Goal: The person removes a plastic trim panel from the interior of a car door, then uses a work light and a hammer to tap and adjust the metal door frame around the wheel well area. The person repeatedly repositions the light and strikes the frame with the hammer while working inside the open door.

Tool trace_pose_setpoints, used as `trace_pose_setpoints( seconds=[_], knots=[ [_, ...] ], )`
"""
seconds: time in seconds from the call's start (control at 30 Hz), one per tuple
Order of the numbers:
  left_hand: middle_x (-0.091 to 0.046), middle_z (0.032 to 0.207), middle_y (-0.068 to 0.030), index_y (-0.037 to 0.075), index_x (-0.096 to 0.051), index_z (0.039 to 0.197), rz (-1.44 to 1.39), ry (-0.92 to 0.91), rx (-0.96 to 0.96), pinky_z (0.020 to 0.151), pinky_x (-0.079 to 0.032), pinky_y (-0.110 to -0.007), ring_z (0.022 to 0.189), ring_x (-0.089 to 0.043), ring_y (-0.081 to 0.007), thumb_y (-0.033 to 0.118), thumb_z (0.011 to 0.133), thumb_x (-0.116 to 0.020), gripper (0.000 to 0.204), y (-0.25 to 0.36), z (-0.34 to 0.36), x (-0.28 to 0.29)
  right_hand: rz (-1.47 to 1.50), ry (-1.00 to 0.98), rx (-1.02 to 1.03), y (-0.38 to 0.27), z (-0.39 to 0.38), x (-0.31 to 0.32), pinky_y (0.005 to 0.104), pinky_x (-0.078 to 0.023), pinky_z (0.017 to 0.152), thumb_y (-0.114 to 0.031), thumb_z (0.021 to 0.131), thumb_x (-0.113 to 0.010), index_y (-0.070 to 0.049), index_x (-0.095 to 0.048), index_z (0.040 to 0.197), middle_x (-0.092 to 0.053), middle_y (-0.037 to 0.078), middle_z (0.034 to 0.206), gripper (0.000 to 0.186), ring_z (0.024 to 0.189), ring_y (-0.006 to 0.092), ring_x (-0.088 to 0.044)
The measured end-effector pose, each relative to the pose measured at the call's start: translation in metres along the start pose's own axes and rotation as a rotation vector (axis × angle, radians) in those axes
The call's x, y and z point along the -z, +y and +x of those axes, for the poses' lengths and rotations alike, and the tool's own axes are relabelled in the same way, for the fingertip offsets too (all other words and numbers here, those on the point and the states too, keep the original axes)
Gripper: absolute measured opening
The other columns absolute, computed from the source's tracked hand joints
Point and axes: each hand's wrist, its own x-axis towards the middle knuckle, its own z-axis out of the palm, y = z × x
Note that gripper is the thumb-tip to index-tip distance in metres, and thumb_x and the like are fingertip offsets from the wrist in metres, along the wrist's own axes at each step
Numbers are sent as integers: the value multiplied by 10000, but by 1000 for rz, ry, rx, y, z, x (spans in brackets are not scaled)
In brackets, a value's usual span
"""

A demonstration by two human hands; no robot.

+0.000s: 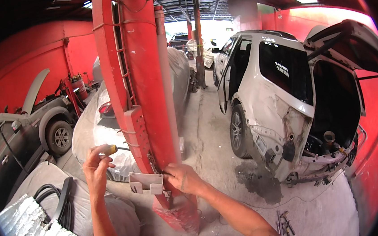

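In the head view, the left hand (95, 167) is raised at the left side of a red column (150, 90). Its fingers are bent and closed on a small yellow connector (110, 149), which has some dark part on it. The connector lies at the top of the grip, at the fingertips, and most of its body sticks out to the right of them, toward the column. From its right end a black cord (123, 149) goes out to the column, just beside a red box (136, 127) which is fixed there.

The right hand (181, 178) is at the column too, lower than the connector and well apart from it. It is somewhat blurred and its fingertips are hidden, so I cannot tell whether its grip is closed or what it holds. Immediately to the left of this hand is a pale open tray (147, 181), attached at the column.

At the lower left, a black coiled hose (64, 212) lies near a shiny silver sheet (35, 235). On the right stands a white vehicle (282, 103) with its tailgate raised, and several tools (286, 227) lie on the floor.
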Motion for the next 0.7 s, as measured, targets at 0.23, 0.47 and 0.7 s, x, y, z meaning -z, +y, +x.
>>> trace_pose_setpoints(
  seconds=[0.23, 0.47, 0.7],
  knots=[
    [-622, 1249, -90, -5, -587, 1336, 514, 42, -149, 732, -545, -251, 871, -626, -104, -45, 871, -733, 490, -29, 9, 19, -85, -32, 120, -21, 38, 17, 494, -521, 733, -190, 963, -608, -18, -648, 1026, -668, 199, 936, 187, 874, 413, -664],
    [-694, 1109, -115, 8, -579, 1327, -580, 168, 21, 791, -599, -331, 958, -702, -177, 15, 902, -765, 464, -64, 38, 18, 61, -193, -253, -32, 47, 12, 506, -525, 739, -206, 1020, -553, -23, -627, 1146, -680, 240, 905, 234, 838, 450, -671],
    [-662, 1207, -91, 101, -442, 1508, -1292, 19, 375, 939, -596, -398, 655, -505, -27, 114, 1016, -638, 529, -51, 59, -26, -346, -201, -283, -49, 46, 8, 442, -572, 808, -207, 933, -545, -63, -671, 1232, -712, 240, 1005, 354, 920, 375, -729]
  ],
)
